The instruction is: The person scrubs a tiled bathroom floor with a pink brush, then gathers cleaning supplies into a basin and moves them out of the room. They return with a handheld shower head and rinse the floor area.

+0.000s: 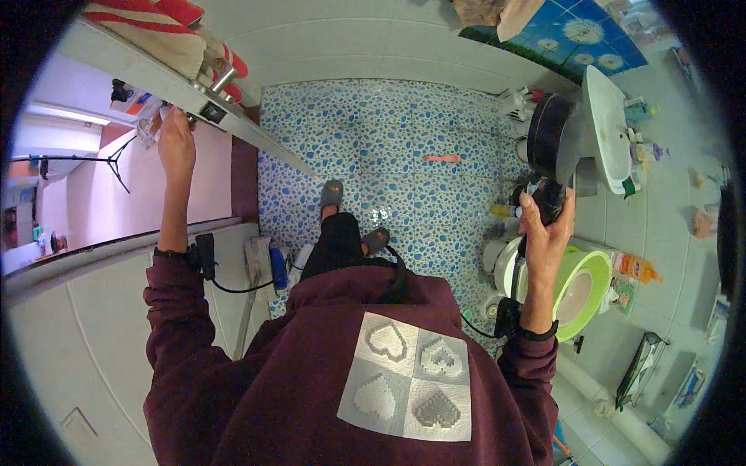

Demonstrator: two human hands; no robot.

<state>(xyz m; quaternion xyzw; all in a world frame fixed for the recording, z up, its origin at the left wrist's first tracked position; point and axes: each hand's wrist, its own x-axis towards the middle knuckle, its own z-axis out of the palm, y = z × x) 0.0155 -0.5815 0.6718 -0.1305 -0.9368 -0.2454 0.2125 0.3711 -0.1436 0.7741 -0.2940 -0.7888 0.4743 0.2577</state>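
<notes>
My left hand [176, 140] is closed around the outer handle of a white door [145, 73], beside the lock plate [213, 113] on its edge. The handle is mostly hidden by my fingers. An inner metal lever handle [224, 79] shows on the other face. Whitish crumpled material [147, 131] lies beside my left fingers; what it is, I cannot tell. On the right, my right hand [545, 233] grips a dark pan [546, 137] by its black handle. The pan is tilted on its side, close to the white washbasin [609, 134].
Blue pebble-patterned tiles [396, 116] cover the floor, with a pink strip [443, 158] on them. A green plastic basin [600, 274] and an orange bottle [638, 268] stand at right. Red-and-white towels [169, 41] hang on the door. Outside stands a black tripod [119, 160].
</notes>
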